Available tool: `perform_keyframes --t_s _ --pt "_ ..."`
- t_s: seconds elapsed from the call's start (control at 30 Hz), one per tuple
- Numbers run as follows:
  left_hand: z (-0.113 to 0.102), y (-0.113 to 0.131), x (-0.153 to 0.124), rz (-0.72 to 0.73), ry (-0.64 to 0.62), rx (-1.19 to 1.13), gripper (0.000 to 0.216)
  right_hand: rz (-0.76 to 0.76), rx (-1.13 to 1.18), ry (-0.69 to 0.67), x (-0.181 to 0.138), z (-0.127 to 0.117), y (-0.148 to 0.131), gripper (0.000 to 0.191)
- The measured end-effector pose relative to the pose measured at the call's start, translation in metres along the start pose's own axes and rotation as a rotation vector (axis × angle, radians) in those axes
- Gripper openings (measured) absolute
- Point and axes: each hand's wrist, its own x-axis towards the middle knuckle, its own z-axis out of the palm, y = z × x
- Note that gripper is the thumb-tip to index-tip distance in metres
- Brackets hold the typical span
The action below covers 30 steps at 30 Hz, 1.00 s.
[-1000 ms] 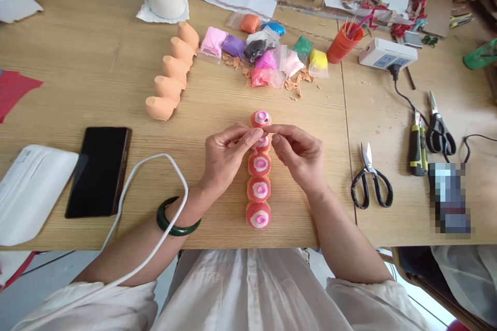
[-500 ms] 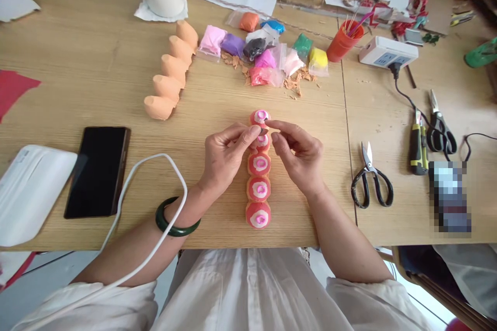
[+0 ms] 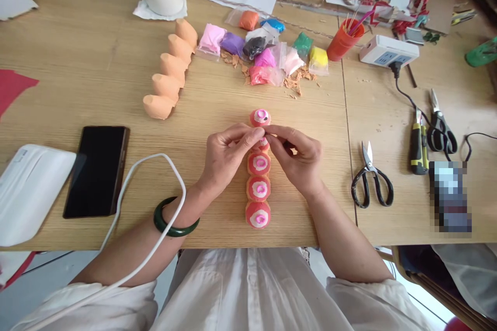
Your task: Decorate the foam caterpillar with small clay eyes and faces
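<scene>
A row of egg-carton cups, painted red and white with a pink clay ring on each, lies lengthwise before me. My left hand is closed, thumb and forefinger pinched over the second cup from the far end. Against those fingertips press the thumb and forefinger of my right hand, also closed. Between them is a small bit of black clay, mostly hidden by the fingers. On the farthest cup a tiny black dot shows beside the pink ring.
Bagged coloured clay, including a black packet, lies beyond the row. An orange cup strip stands left of it. Scissors and a cutter lie right. A phone and a white cable are left.
My right forefinger has drawn back from the farthest cup, leaving a black dot showing there. My right fingertips now meet my left ones at the black clay.
</scene>
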Motion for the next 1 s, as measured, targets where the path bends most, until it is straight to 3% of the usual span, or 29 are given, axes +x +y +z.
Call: perform_keyframes --t_s 0.1,0.43,0.6,0.77,1.0 --pt "-0.0004 0.0001 0.0002 -0.03 -0.024 -0.027 0.028 -0.069 -0.041 -0.034 -0.0006 -0.0003 -0.0001 0.015" --pt "0.0017 0.0014 0.0006 0.012 0.002 -0.08 0.017 -0.012 -0.089 0.063 0.0031 -0.0003 0.0019 0.023" --pt "0.0017 0.0008 0.0012 0.034 0.072 -0.082 0.021 -0.007 -0.076 0.077 0.0026 0.0004 0.0035 0.022" --pt "0.0008 0.0 0.0011 0.025 0.042 -0.056 0.036 0.051 -0.04 0.111 0.0031 0.0002 0.0052 0.023" --pt "0.0025 -0.0012 0.0017 0.071 0.047 -0.1 0.02 0.105 -0.026 0.088 0.0024 0.0006 0.0017 0.022"
